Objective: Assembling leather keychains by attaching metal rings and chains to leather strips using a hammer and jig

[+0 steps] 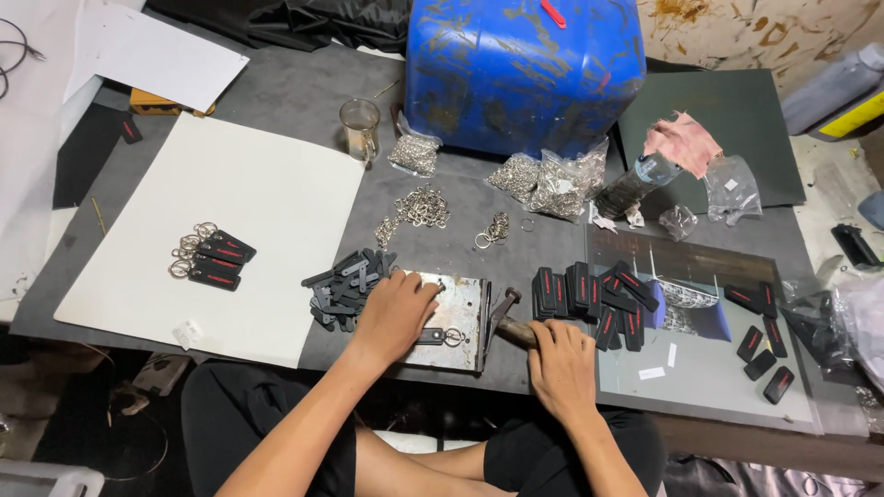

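- Head view, looking down at a grey work surface (304, 92); person seated cross-legged at its near edge.
- Left hand (394, 315) lies palm-down on a scuffed metal plate (460, 313), fingers curled over something at the plate's left side; what is under them is hidden, so I cannot tell if it grips or only presses.
- Right hand (560, 364) is clenched round the handle of a small hammer (505, 315), whose head rests at the plate's right edge.
- Black strap with a ring (442, 337) lies flat on the near part of the plate, just right of the left hand: short dark tab, silver ring at its right end, touching the plate.
- Risk, my judgement: left fingers sit close to the strap, so a hammer blow that wanders left could catch them.
- Risk: the plate reaches close to the near table edge; a hard strike could shift it and knock the strap askew.
- Risk: the ring looks loose and could roll off the plate if jolted.
- Surroundings: pile of plain black straps (345, 281) left of the plate; black tabs with red print (589, 294) to the right; finished keychains (210, 256) on a white sheet (258, 184) far left; loose rings (419, 210) and a blue drum (520, 69) farther off.
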